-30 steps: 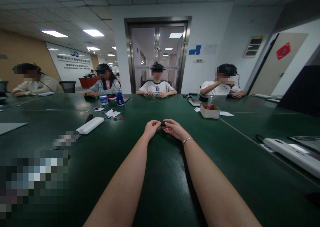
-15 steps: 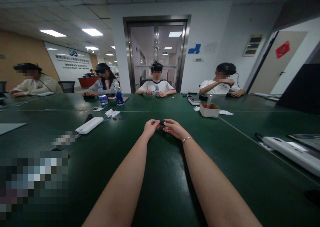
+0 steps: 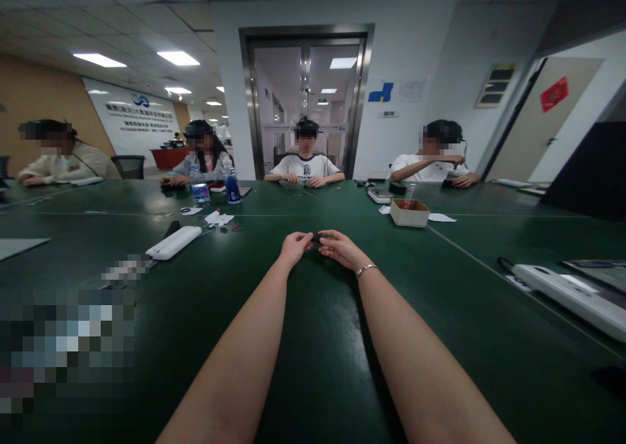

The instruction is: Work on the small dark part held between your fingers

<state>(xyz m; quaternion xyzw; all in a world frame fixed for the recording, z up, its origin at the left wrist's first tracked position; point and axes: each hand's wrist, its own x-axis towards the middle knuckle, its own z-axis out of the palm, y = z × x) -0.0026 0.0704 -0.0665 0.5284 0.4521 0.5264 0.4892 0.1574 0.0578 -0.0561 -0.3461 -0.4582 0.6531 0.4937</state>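
Small dark object, too small to tell apart, pinched between both sets of fingertips out over the middle of the green table. Left hand closed on its left end, right hand closed on its right end, a bracelet at that wrist. Judged mid-handling: nothing visibly finished or set down near the hands. Further out, white power strip left, cardboard box far right.

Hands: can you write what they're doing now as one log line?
left hand: pinching small dark thing | right hand: pinching same thing | table: green | bracelet: right wrist
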